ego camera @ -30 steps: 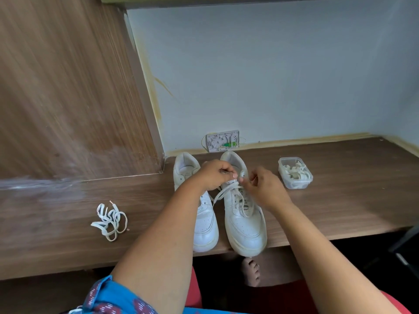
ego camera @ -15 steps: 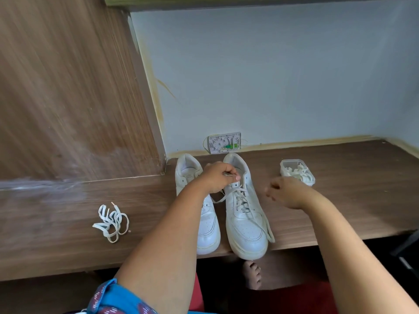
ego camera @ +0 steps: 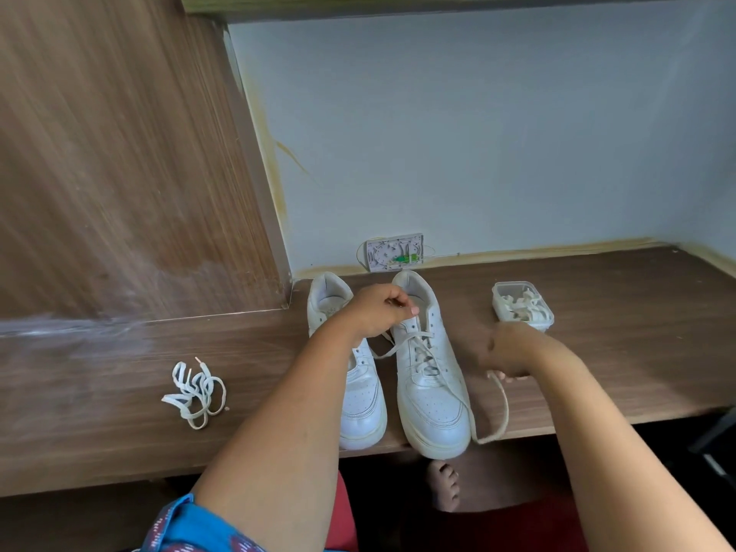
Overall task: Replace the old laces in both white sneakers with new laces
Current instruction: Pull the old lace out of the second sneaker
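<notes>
Two white sneakers stand side by side on the wooden desk point(ego camera: 637, 352), toes toward me. The left sneaker point(ego camera: 360, 396) shows no lace. The right sneaker point(ego camera: 432, 392) is laced. My left hand point(ego camera: 378, 312) pinches one lace end at that shoe's top eyelets. My right hand point(ego camera: 507, 350), blurred, grips the other lace end point(ego camera: 502, 408) to the shoe's right; this lace loops down past the desk's front edge. A loose bundle of laces point(ego camera: 197, 392) lies on the desk at the left. A clear plastic box point(ego camera: 521, 306) of laces sits at the right.
A wooden panel point(ego camera: 119, 153) rises at the left, and a pale wall with a small open socket plate point(ego camera: 394, 253) stands behind the shoes. My bare foot point(ego camera: 444, 486) shows under the desk. A dark chair part point(ego camera: 717, 448) is at the right edge.
My right hand has pulled its lace end out to the right and toward me, away from the shoe's top. The left hand stays at the eyelets.
</notes>
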Demonstrator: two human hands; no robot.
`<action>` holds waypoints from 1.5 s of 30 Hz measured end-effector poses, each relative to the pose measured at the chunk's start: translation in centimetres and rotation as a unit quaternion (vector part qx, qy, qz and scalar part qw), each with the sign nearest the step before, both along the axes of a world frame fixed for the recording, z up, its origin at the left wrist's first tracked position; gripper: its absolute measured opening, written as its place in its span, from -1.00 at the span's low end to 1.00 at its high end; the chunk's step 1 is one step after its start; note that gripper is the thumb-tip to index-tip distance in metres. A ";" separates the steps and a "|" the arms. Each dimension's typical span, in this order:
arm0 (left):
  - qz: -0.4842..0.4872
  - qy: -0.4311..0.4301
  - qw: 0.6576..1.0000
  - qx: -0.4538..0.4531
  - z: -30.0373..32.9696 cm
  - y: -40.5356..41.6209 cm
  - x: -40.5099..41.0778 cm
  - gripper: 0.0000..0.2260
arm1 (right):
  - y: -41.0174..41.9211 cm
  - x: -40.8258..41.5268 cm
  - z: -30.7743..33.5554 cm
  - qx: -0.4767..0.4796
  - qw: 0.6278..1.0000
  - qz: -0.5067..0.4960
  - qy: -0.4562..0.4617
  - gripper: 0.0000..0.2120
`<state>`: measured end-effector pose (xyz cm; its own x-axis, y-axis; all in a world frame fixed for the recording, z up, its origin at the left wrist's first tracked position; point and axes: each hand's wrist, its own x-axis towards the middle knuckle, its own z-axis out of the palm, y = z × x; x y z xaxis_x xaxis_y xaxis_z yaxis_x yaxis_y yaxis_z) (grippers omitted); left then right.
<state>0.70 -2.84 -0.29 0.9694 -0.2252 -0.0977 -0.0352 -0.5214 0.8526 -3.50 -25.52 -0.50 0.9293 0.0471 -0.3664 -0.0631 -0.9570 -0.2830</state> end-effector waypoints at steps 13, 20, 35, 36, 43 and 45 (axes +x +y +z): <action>-0.174 0.074 0.948 0.257 3.5 -1.7 -3.0 -0.85 | 4.3 -1.0 -0.5 0.215 0.947 0.158 -0.177 -0.83; -0.138 0.221 0.953 0.157 3.5 -1.8 -2.8 -0.77 | 1.6 -1.5 2.1 0.049 0.996 0.055 0.053 -0.69; 0.097 0.208 0.971 -0.072 1.5 -1.0 -1.8 -0.71 | 6.8 -0.4 -1.6 0.236 0.933 0.105 -0.250 -0.82; 0.091 0.220 0.968 -0.079 1.5 -0.7 -1.9 -0.75 | 7.1 -0.3 -2.3 0.219 0.935 0.120 -0.253 -0.81; 0.074 0.227 0.970 -0.051 1.6 -0.3 -1.8 -0.80 | 5.0 0.2 -1.4 0.625 0.771 -0.120 -0.016 -0.73; 0.073 0.233 0.968 -0.054 1.6 -0.3 -1.8 -0.75 | 3.7 -0.1 -1.7 0.781 0.538 -0.314 0.044 -0.70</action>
